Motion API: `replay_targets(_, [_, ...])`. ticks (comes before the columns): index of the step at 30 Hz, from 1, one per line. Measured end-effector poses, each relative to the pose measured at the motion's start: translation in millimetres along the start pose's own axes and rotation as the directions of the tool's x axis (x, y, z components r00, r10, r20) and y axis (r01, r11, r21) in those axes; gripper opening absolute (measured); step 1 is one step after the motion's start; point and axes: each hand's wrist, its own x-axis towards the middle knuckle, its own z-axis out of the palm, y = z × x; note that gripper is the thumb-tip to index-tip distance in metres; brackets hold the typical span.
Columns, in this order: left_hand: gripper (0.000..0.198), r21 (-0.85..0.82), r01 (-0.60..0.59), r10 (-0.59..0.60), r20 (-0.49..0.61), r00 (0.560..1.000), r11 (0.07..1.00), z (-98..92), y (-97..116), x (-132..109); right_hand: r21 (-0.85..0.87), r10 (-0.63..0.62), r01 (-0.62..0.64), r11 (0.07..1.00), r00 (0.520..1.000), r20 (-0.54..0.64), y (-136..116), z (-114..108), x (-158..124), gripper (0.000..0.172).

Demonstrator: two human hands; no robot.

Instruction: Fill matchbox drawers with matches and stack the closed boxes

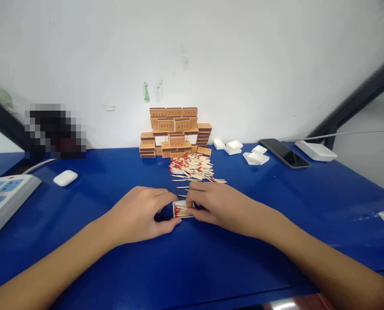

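Note:
A small white matchbox tray [180, 209] full of red-tipped matches lies on the blue table [114, 258]. My left hand [140, 215] pinches its left end with thumb and fingers. My right hand [217, 204] holds its right end, fingertips on top of the matches. Just beyond lies a loose heap of matches [193, 168], a few strays near my fingers. Behind the heap stands a stack of orange matchboxes [175, 131] against the white wall.
Several empty white trays [240, 150] lie at the back right, beside a dark phone [284, 153] and a white box [316, 150] with a cable. A white earbud case [65, 178] and a power strip [4, 196] sit at the left.

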Motion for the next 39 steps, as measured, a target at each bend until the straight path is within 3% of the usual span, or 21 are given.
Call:
replay_targets(21, [0.021, 0.042, 0.055, -0.058, 0.084, 0.995, 0.998, -4.2, -1.6, 0.1, 0.045, -0.043, 0.047, 0.998, 0.995, -0.094, 2.2, 11.8, 2.1, 0.015])
replay_targets(28, [0.02, 0.014, 0.071, -0.072, 0.109, 0.991, 0.997, -10.0, -1.2, -0.4, 0.0, 0.058, -0.06, 0.998, 0.965, -0.254, 18.6, 6.7, 2.7, 0.011])
replay_targets(33, [0.02, 0.011, 0.062, -0.063, 0.125, 0.99, 0.998, -11.2, 2.0, -1.0, -0.043, 0.176, -0.188, 0.981, 0.963, -0.204, 27.4, 6.3, 6.5, 0.006])
replay_targets(39, [0.021, 0.016, 0.069, -0.07, 0.132, 0.989, 0.998, -11.4, 3.0, -1.0, -0.043, 0.147, -0.156, 0.987, 0.976, -0.161, 28.2, 13.9, 10.0, 0.008])
